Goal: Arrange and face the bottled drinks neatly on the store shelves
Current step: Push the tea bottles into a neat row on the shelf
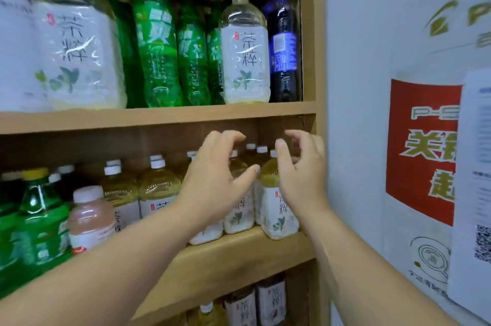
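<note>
One wide-angle view, worn on the person's head, sits very close to the wooden shelving (310,33), facing its right end and tilted slightly down onto the middle shelf (239,254); the postered wall (372,33) fills the right side.

Free gap above the tea bottles (156,187), under the shelf board (159,117) — side panel (320,59) blocks the right.
</note>
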